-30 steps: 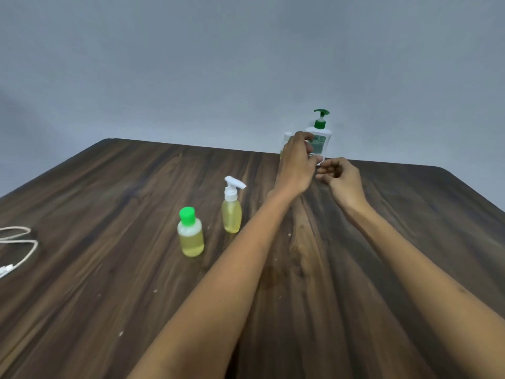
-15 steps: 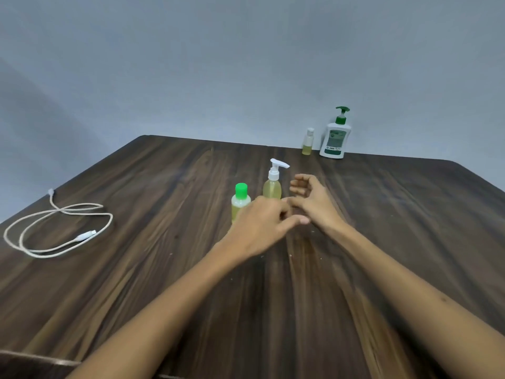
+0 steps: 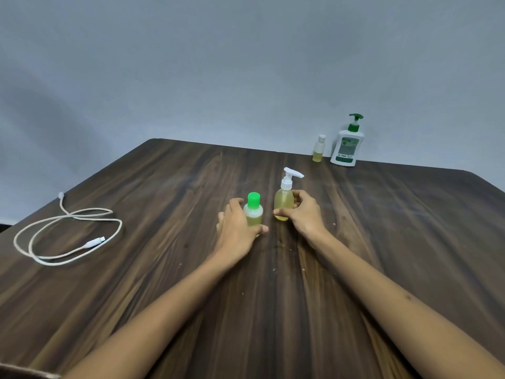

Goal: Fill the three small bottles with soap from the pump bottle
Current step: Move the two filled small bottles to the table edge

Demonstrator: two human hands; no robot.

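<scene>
On the dark wooden surface [image 3: 164,269], the pump bottle [image 3: 346,143] stands at one o'clock, the third small bottle [image 3: 318,149] just beside it. The left hand [image 3: 237,228] curls around the green-capped bottle [image 3: 253,210], the right hand [image 3: 303,212] around the spray-top bottle [image 3: 284,199]; both stand close together, so a hasty lift could knock one over.

Green-capped bottle [image 3: 253,210], yellow soap; white pump bottle [image 3: 346,144], green pump; dark streaked wood table [image 3: 273,296].
</scene>
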